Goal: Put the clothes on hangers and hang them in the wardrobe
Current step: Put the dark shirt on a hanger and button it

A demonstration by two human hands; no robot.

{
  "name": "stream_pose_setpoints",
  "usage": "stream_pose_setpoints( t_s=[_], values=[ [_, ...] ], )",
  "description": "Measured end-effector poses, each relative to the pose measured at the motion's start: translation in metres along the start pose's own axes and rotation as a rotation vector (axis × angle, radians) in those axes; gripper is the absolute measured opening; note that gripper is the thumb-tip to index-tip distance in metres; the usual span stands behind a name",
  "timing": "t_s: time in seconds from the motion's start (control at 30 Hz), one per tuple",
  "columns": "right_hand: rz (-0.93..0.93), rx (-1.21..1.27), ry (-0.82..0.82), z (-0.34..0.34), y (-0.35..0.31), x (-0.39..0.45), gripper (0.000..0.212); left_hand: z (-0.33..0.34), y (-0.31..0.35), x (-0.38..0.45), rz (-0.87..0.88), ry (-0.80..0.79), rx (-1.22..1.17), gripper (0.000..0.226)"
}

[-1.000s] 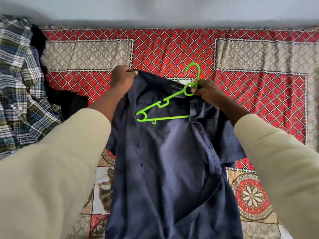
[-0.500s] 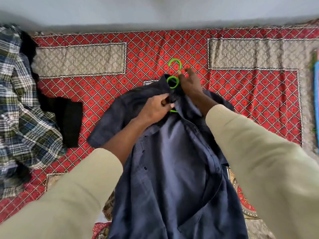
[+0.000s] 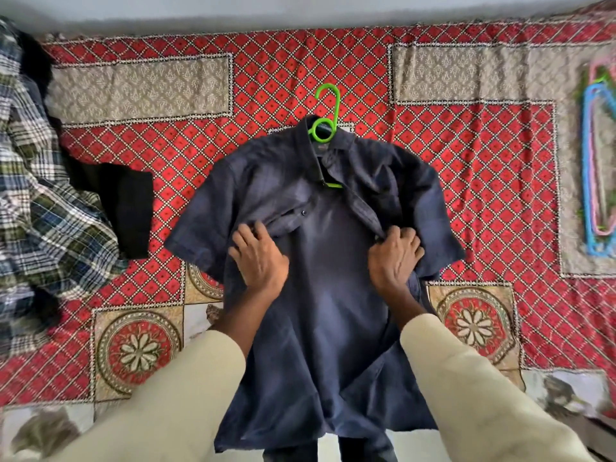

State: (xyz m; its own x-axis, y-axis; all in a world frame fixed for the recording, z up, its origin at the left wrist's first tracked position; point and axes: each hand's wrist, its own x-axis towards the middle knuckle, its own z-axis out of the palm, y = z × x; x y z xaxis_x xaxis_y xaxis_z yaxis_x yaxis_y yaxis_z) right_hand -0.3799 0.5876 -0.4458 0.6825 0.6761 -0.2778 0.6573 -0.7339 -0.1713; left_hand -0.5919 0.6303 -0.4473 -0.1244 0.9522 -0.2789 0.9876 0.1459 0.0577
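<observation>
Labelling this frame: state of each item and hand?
Navy short-sleeved shirt: on hanger, unbuttoned, flat on bedspread.
Green plastic hanger: inside shirt, hook out at collar.
Left hand: fingers straight, touching left front panel.
Right hand: gripping right placket.
Plaid shirt: crumpled.
Spare hangers: stacked.

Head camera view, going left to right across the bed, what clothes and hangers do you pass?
Plaid shirt → black garment → navy shirt on the green hanger → blue and pink hangers at the right edge.
</observation>
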Motion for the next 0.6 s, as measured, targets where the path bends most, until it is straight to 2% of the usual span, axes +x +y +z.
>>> stream_pose_setpoints(
  t_s=[0.07,0.13,0.2,0.23,0.27,0.3,0.33,0.43,0.5,0.6],
  values=[
    [0.086,0.21,0.04,-0.014,-0.004,-0.003,0.018,-0.001,-0.005,-0.006,-0.172,-0.021,-0.045,0.071],
    [0.042,0.32,0.009,-0.023,-0.013,-0.015,0.018,-0.005,-0.005,-0.013,-0.308,-0.084,-0.165,0.079],
    [-0.247,0.286,-0.221,-0.021,-0.022,-0.034,0.033,-0.005,-0.005,-0.025,-0.264,-0.071,-0.306,0.074],
    [-0.4,0.21,-0.37,-0.015,-0.022,-0.045,0.041,-0.005,-0.004,-0.033,-0.168,-0.04,-0.39,0.071],
    [-0.493,0.124,-0.443,-0.01,-0.019,-0.052,0.048,-0.005,-0.005,-0.041,-0.063,-0.018,-0.47,0.069],
    [-0.502,0.084,-0.411,-0.004,-0.011,-0.057,0.05,-0.003,-0.007,-0.051,0.009,0.003,-0.538,0.069],
    [-0.44,0.109,-0.306,-0.001,-0.003,-0.061,0.046,-0.002,-0.011,-0.06,0.032,0.041,-0.581,0.069],
    [-0.094,0.281,-0.005,0.001,0.027,-0.081,0.024,0.003,-0.031,-0.089,-0.05,0.197,-0.551,0.059],
    [-0.055,0.363,0.029,0.006,0.048,-0.108,0.01,0.011,-0.046,-0.116,0.03,0.216,-0.486,0.045],
    [-0.168,0.283,-0.08,0.022,0.076,-0.164,0.024,0.029,-0.059,-0.169,0.222,0.053,-0.46,0.014]
  ],
)
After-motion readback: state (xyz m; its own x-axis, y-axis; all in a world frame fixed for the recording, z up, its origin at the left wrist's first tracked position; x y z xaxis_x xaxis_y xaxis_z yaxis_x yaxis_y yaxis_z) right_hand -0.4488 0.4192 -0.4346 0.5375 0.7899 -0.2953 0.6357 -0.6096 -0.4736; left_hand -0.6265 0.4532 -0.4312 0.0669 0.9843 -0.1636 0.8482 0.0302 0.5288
